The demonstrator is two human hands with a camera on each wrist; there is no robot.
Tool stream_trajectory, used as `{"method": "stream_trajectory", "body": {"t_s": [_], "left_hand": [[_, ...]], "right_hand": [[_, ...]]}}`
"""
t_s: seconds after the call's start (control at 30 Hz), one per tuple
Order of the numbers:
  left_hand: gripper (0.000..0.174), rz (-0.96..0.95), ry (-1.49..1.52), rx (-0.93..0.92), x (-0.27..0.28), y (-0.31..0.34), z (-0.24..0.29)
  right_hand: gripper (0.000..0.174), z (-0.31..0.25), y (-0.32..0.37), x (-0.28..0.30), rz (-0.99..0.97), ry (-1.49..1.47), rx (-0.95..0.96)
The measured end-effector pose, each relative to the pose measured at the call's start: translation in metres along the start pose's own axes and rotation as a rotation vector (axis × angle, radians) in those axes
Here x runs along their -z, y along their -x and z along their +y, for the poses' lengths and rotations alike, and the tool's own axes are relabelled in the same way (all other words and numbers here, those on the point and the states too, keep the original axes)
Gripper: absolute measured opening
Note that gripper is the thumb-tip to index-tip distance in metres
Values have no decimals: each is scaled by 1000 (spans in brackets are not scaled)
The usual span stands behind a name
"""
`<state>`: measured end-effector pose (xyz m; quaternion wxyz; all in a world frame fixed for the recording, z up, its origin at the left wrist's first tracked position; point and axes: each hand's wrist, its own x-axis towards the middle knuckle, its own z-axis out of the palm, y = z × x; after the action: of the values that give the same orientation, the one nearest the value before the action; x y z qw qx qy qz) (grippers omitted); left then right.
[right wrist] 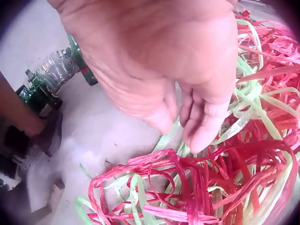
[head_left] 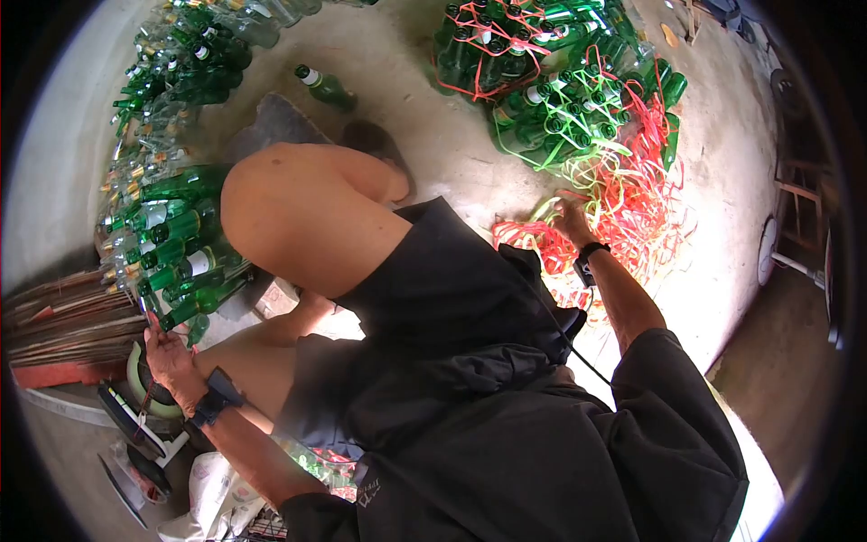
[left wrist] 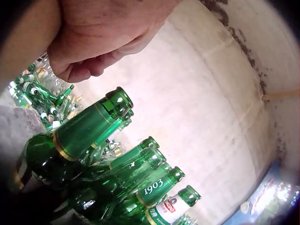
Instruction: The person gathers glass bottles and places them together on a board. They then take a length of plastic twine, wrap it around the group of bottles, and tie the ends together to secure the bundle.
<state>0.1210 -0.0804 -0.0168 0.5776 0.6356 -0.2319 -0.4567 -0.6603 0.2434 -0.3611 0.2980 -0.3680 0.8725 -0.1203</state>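
My left hand is beside the necks of green bottles at the left. In the left wrist view its fingers are loosely bent above several upright bottles, with nothing visible in them. My right hand reaches down into a tangle of red and light-green plastic strips. In the right wrist view, its thumb and fingers point downward with a narrow gap between them, just over the red strips; a light-green strip passes behind the fingertips, and no grip on it shows.
Bottles bound with red strips and with green strips stand at the upper right. One green bottle is apart on the floor. Many bottles line the left wall. Flattened cardboard is stacked at the lower left; a fan stands right.
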Motion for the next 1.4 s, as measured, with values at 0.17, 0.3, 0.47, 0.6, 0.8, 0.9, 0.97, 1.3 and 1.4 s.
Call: {"method": "stream_trajectory", "body": {"t_s": [0.17,0.3,0.47,0.6,0.8,0.9,0.97,1.3,1.4], "left_hand": [[13,-18,-24,-26,-8,4,-2],[12,-25,-22,-33,-14,8,-2],[13,-20,-13,-27,-11,12,-1],[19,-13,-22,-27,-9,10,-1],[22,66,-13,-58,-20,17,-2],[22,33,1,-62,-16,16,-1],[21,12,5,-66,-8,10,0],[13,-129,62,-174,-16,39,3],[16,-130,78,-211,-44,76,6]], "right_hand": [[34,3,11,-14,-208,-50,27],[46,-19,28,-15,-129,115,59],[29,-16,24,-22,-196,133,-163],[10,-18,27,-13,-115,-51,-139],[13,-16,22,9,-128,-395,-58],[12,-32,29,32,-246,-769,-31],[12,-43,31,45,-257,-802,15],[9,-108,40,109,-281,-844,149],[8,-123,42,124,-263,-782,200]]}}
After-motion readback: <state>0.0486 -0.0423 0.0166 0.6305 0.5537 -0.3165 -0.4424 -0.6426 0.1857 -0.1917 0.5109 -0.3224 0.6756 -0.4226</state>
